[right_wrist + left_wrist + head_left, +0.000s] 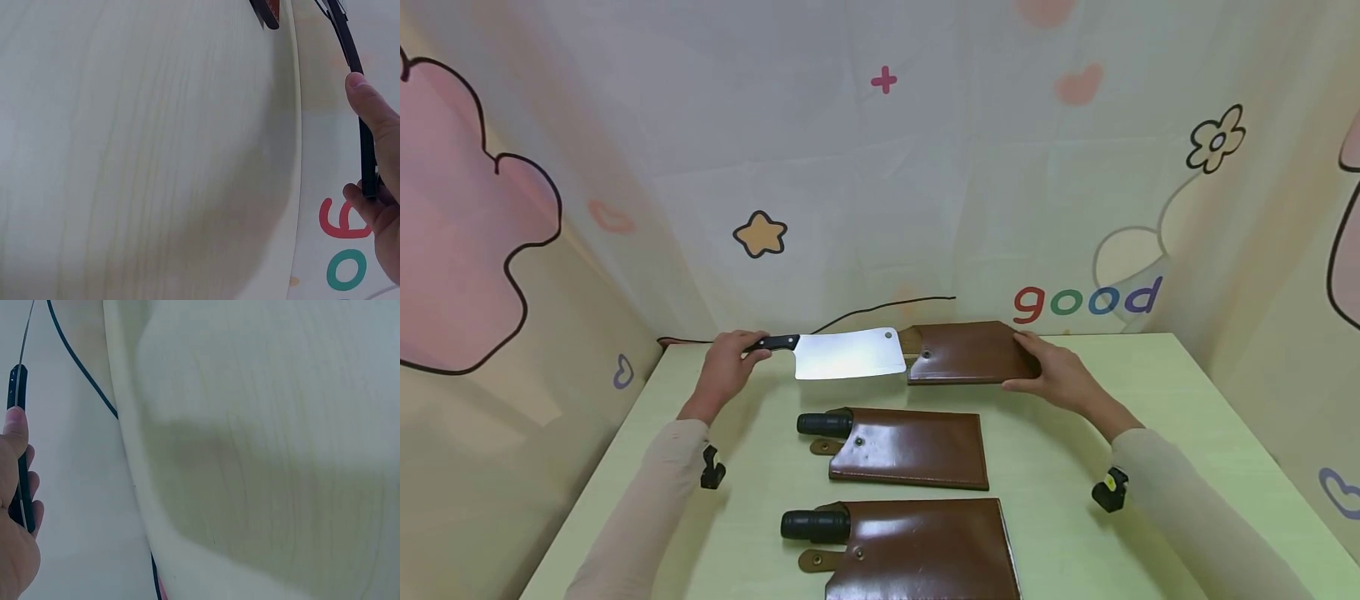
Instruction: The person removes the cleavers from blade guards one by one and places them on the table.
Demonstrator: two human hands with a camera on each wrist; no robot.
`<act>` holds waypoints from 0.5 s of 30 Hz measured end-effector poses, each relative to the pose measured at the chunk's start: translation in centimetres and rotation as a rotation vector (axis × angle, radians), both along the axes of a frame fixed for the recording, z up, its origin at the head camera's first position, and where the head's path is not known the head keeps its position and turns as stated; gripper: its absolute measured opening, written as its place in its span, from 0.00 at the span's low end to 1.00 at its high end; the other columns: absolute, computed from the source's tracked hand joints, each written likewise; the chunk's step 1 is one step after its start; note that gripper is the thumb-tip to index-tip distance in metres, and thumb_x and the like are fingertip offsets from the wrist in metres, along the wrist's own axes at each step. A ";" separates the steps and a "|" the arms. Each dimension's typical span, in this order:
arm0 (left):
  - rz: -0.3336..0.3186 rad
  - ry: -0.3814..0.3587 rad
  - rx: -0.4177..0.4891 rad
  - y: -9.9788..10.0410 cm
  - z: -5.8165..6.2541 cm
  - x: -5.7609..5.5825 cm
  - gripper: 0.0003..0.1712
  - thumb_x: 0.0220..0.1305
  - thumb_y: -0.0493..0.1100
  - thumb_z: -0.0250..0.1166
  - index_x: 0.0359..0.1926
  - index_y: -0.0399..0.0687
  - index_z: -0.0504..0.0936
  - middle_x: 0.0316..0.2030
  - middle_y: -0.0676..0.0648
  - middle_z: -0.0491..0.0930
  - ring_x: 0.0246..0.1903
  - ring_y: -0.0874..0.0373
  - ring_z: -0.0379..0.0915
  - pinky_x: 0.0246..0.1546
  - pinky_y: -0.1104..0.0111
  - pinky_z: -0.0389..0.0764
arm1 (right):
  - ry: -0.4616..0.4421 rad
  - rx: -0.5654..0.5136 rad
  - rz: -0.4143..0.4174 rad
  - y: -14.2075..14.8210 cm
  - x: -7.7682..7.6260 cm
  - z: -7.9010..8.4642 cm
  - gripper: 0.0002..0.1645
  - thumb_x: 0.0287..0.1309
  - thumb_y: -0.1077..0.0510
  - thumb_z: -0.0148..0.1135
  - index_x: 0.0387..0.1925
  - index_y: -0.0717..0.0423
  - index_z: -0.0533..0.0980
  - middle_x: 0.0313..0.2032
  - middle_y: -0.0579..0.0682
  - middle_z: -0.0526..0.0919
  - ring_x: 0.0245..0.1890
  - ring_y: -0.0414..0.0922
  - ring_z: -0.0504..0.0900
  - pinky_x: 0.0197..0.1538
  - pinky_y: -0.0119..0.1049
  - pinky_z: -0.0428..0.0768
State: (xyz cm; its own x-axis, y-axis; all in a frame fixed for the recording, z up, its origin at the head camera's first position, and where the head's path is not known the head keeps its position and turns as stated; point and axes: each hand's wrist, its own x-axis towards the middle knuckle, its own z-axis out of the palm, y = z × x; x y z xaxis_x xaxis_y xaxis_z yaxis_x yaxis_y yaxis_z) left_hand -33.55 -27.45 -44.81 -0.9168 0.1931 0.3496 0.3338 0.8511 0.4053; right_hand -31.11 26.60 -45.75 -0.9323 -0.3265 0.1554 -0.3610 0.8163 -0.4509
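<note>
My left hand (727,365) grips the black riveted handle (777,342) of a cleaver. The broad, shiny blade (850,353) of the cleaver points right, with a hole near its far upper corner. At that end is the mouth of a brown leather sheath (970,354), which my right hand (1054,372) holds by its right end. Whether the blade's tip touches the sheath's mouth I cannot tell. In the left wrist view, the thumb lies along the handle (22,462). The right wrist view has the sheath (365,144) edge-on between thumb and fingers.
Nearer on the pale table (1075,517) lie two more brown sheaths, a middle one (917,446) and a front one (932,542). Each has a black handle sticking out on its left and a snap strap. A printed curtain (925,183) hangs behind the table.
</note>
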 end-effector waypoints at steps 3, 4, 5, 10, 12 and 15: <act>0.008 0.009 -0.001 -0.6 -0.1 0.1 0.21 0.71 0.42 0.66 0.60 0.36 0.82 0.56 0.31 0.81 0.53 0.34 0.73 0.55 0.42 0.72 | 0.002 0.006 -0.003 0.6 -0.1 -0.1 0.59 0.55 0.44 0.77 0.76 0.66 0.58 0.74 0.70 0.59 0.72 0.70 0.62 0.69 0.64 0.64; 0.010 0.015 -0.004 -0.8 -0.2 0.1 0.21 0.70 0.42 0.66 0.59 0.35 0.82 0.56 0.31 0.81 0.53 0.34 0.73 0.55 0.42 0.72 | 0.004 0.005 -0.003 0.7 -0.1 -0.2 0.59 0.55 0.44 0.78 0.76 0.66 0.58 0.74 0.71 0.59 0.71 0.70 0.62 0.69 0.64 0.64; 0.012 0.020 -0.005 -1.1 -0.2 0.2 0.21 0.70 0.42 0.67 0.59 0.35 0.82 0.55 0.31 0.81 0.53 0.33 0.73 0.55 0.43 0.72 | 0.007 0.003 -0.002 0.9 -0.1 -0.2 0.58 0.55 0.44 0.78 0.76 0.67 0.58 0.74 0.71 0.59 0.71 0.70 0.62 0.69 0.64 0.64; 0.009 0.029 -0.011 -2.2 -0.9 0.3 0.21 0.69 0.41 0.67 0.58 0.33 0.82 0.53 0.29 0.81 0.54 0.32 0.73 0.57 0.42 0.71 | 0.019 -0.003 0.001 1.3 -0.3 -0.8 0.58 0.55 0.45 0.78 0.75 0.68 0.59 0.73 0.71 0.61 0.70 0.71 0.63 0.68 0.64 0.65; 0.009 0.021 -0.014 -2.5 -1.1 0.4 0.22 0.69 0.40 0.67 0.59 0.32 0.81 0.54 0.29 0.81 0.55 0.31 0.72 0.58 0.42 0.70 | 0.014 0.001 -0.001 1.4 -0.5 -1.0 0.58 0.55 0.45 0.78 0.75 0.68 0.59 0.73 0.71 0.61 0.70 0.71 0.63 0.68 0.65 0.64; 0.008 0.007 -0.018 -3.0 -1.4 0.5 0.22 0.68 0.40 0.67 0.59 0.32 0.81 0.55 0.29 0.80 0.56 0.30 0.71 0.59 0.41 0.69 | -0.013 0.007 -0.008 1.5 -0.6 -1.4 0.59 0.55 0.45 0.78 0.76 0.67 0.58 0.74 0.71 0.60 0.71 0.71 0.62 0.69 0.65 0.64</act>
State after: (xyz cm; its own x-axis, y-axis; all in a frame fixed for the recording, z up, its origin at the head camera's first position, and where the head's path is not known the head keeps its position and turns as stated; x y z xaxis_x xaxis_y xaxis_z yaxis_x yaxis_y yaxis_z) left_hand -33.07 -30.41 -46.21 -0.9159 0.1920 0.3525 0.3295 0.8611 0.3871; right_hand -31.71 28.08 -47.16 -0.9367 -0.3203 0.1415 -0.3491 0.8220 -0.4500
